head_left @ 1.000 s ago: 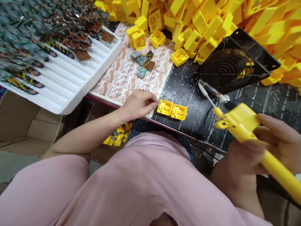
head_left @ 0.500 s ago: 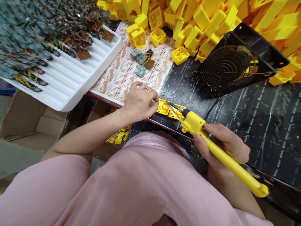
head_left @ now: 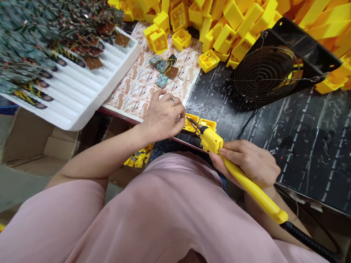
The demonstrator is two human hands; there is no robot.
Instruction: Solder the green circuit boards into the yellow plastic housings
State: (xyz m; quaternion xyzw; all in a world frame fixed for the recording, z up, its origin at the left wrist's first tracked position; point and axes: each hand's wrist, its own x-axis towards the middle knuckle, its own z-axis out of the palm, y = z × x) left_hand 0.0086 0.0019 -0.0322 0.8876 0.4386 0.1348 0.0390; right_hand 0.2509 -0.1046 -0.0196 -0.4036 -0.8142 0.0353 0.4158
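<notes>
My right hand (head_left: 246,162) is wrapped around the yellow handle of a soldering iron (head_left: 241,173), and a black cable runs from its lower end. Its thin metal tip reaches over a small open yellow casing (head_left: 191,123) at the table's front edge. A second yellow casing (head_left: 207,124) lies right beside that one, partly covered by the iron. My left hand (head_left: 166,117), with a ring on one finger, has its thumb and fingers pinched together at the left end of the first casing. What they pinch is hidden.
Small circuit boards with wires (head_left: 164,67) lie on a patterned sheet (head_left: 131,87). A white foam tray (head_left: 82,109) of boards stands left. At the right is a black fan (head_left: 263,76), with a heap of yellow casings (head_left: 233,22) behind it. A cardboard box (head_left: 35,140) sits below.
My right hand has moved the soldering iron left, bringing its tip closer to my left fingers over the first casing. My left hand stays pinched in nearly the same place.
</notes>
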